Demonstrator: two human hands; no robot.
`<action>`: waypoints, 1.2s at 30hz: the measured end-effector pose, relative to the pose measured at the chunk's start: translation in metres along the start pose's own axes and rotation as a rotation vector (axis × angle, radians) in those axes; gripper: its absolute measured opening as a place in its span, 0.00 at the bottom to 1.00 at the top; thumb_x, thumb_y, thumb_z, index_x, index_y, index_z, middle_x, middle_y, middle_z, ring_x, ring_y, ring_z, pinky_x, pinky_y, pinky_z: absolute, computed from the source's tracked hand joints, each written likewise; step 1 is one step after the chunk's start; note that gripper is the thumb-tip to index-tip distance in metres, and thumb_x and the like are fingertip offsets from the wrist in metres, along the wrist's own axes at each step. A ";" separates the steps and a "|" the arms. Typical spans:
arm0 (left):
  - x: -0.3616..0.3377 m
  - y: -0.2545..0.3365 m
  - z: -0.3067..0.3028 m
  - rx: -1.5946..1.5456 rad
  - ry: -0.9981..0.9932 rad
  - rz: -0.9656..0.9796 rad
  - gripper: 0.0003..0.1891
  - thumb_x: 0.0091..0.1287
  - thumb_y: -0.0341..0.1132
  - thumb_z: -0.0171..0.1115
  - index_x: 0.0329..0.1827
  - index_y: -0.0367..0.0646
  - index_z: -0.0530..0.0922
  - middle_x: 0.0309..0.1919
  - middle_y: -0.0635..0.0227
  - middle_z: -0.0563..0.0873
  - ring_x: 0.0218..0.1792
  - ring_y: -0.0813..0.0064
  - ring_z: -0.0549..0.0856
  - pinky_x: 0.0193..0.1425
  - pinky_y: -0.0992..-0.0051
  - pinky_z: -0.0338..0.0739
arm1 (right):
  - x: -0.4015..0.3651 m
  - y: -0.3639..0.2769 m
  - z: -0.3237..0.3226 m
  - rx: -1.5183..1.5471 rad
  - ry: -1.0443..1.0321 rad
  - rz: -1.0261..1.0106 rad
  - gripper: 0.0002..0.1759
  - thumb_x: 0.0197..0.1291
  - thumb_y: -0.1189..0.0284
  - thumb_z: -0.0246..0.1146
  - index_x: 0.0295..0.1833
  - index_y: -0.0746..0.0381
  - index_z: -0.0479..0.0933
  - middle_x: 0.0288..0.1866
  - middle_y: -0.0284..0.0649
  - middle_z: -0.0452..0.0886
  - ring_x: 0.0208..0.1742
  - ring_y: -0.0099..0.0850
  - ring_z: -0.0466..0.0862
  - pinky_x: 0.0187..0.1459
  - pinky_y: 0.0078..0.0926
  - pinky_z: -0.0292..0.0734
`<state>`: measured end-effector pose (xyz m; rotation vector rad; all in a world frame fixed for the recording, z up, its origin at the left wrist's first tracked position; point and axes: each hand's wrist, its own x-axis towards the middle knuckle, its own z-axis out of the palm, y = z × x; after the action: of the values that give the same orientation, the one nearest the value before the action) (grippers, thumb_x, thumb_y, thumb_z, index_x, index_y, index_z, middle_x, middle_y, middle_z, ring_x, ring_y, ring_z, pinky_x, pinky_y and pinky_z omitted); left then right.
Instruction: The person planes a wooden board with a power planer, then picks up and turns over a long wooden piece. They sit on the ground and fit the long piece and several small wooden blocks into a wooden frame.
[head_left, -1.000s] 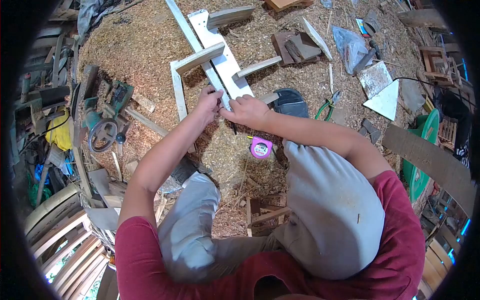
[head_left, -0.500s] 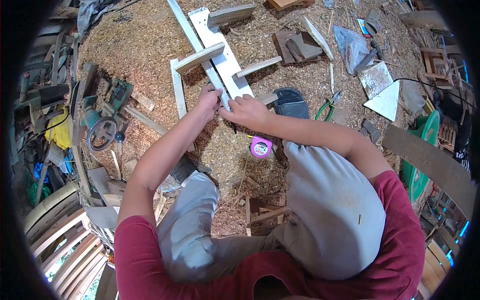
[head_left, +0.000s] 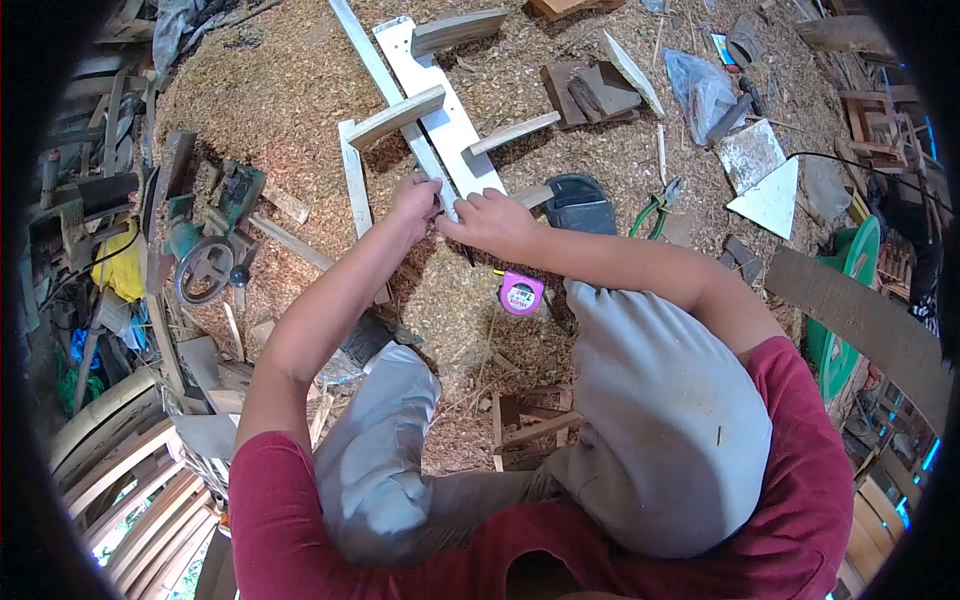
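A long pale wooden strip lies beside a white board with a shaped edge. My left hand is closed at the strip's near end, its fingertips pinched against the side. My right hand is closed too, with curled fingers over the near ends of the strip and board. The two hands almost touch, and the fingers hide the exact grip. A thin dark piece shows just below them. Short wooden blocks cross or lean on the strip and board. Below my right wrist sits a pink tape measure.
Wood shavings cover the ground. Green-handled pliers, a black case-like object and a plastic bag lie to the right. A machine with a handwheel stands left. A handsaw blade is near my right elbow.
Both hands stay at the near ends of the strip and board with almost the same grip. The whole view has shifted very slightly.
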<state>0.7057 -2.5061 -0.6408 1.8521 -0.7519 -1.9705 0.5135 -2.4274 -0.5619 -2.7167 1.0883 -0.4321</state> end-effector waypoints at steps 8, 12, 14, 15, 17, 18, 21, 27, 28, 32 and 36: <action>-0.013 0.011 -0.002 0.132 0.039 0.041 0.06 0.75 0.29 0.60 0.50 0.43 0.83 0.44 0.70 0.88 0.44 0.75 0.86 0.54 0.72 0.83 | 0.001 -0.001 -0.003 0.018 -0.014 0.007 0.16 0.60 0.69 0.61 0.54 0.51 0.75 0.38 0.36 0.79 0.40 0.35 0.85 0.41 0.37 0.79; -0.013 0.012 -0.004 0.115 0.023 0.037 0.07 0.75 0.30 0.60 0.51 0.41 0.83 0.45 0.68 0.88 0.43 0.75 0.86 0.52 0.72 0.82 | 0.002 -0.001 -0.006 0.019 -0.026 0.006 0.16 0.60 0.69 0.61 0.54 0.52 0.75 0.38 0.36 0.79 0.40 0.35 0.86 0.42 0.37 0.79; -0.020 0.013 -0.003 0.075 0.036 0.071 0.07 0.74 0.29 0.61 0.49 0.37 0.84 0.42 0.65 0.88 0.41 0.74 0.86 0.48 0.71 0.81 | 0.002 -0.002 -0.007 0.031 -0.033 0.012 0.16 0.60 0.69 0.61 0.54 0.52 0.75 0.38 0.36 0.79 0.41 0.35 0.86 0.43 0.37 0.79; -0.018 0.012 -0.004 0.076 0.044 0.073 0.08 0.74 0.29 0.61 0.50 0.37 0.84 0.42 0.65 0.88 0.40 0.74 0.86 0.47 0.72 0.81 | 0.002 -0.002 -0.006 0.030 -0.036 0.011 0.16 0.60 0.69 0.61 0.54 0.52 0.75 0.38 0.36 0.79 0.41 0.35 0.86 0.43 0.37 0.79; -0.015 0.008 -0.005 0.076 0.059 0.077 0.09 0.73 0.29 0.62 0.51 0.36 0.84 0.42 0.65 0.89 0.40 0.74 0.86 0.47 0.72 0.81 | 0.002 -0.002 -0.005 0.027 -0.042 0.008 0.16 0.60 0.69 0.61 0.54 0.52 0.75 0.38 0.36 0.79 0.41 0.36 0.86 0.43 0.37 0.79; -0.018 0.011 -0.004 0.091 0.058 0.100 0.10 0.73 0.29 0.62 0.52 0.35 0.84 0.43 0.65 0.89 0.40 0.74 0.86 0.47 0.72 0.82 | 0.002 -0.001 -0.005 0.033 -0.054 0.010 0.16 0.60 0.69 0.61 0.54 0.52 0.75 0.38 0.36 0.79 0.41 0.36 0.86 0.43 0.38 0.79; -0.027 0.015 -0.006 0.155 0.040 0.156 0.14 0.75 0.31 0.61 0.59 0.35 0.81 0.46 0.65 0.88 0.43 0.75 0.86 0.50 0.73 0.83 | 0.002 -0.001 -0.008 0.048 -0.072 0.010 0.16 0.61 0.69 0.60 0.55 0.53 0.75 0.39 0.37 0.79 0.42 0.36 0.86 0.44 0.38 0.79; -0.042 0.023 -0.038 0.183 0.014 0.225 0.17 0.78 0.33 0.61 0.64 0.35 0.78 0.48 0.63 0.87 0.45 0.75 0.87 0.50 0.73 0.85 | 0.002 0.000 -0.012 0.111 -0.085 0.003 0.20 0.58 0.69 0.63 0.58 0.57 0.75 0.41 0.39 0.79 0.43 0.38 0.85 0.46 0.39 0.79; -0.040 0.021 -0.045 0.189 0.047 0.294 0.11 0.77 0.36 0.64 0.53 0.36 0.81 0.36 0.70 0.86 0.35 0.79 0.85 0.41 0.77 0.81 | 0.002 0.001 -0.013 0.121 -0.094 -0.003 0.21 0.58 0.70 0.63 0.58 0.58 0.75 0.42 0.40 0.79 0.44 0.39 0.85 0.47 0.39 0.79; -0.053 0.033 -0.068 0.360 0.162 0.582 0.11 0.77 0.39 0.65 0.42 0.39 0.82 0.27 0.76 0.81 0.29 0.85 0.78 0.35 0.79 0.73 | 0.003 0.003 -0.019 0.132 -0.136 -0.027 0.22 0.57 0.71 0.64 0.58 0.60 0.74 0.44 0.41 0.79 0.47 0.40 0.84 0.49 0.40 0.79; -0.073 0.085 -0.074 0.534 0.321 0.769 0.12 0.77 0.41 0.65 0.43 0.39 0.82 0.28 0.74 0.80 0.30 0.81 0.77 0.38 0.75 0.74 | 0.001 0.007 -0.016 0.130 -0.146 -0.056 0.19 0.56 0.71 0.64 0.54 0.60 0.73 0.43 0.41 0.79 0.47 0.40 0.84 0.49 0.39 0.79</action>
<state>0.7766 -2.5435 -0.5332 1.6771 -1.6779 -1.0205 0.5048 -2.4338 -0.5486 -2.6228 0.9149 -0.2970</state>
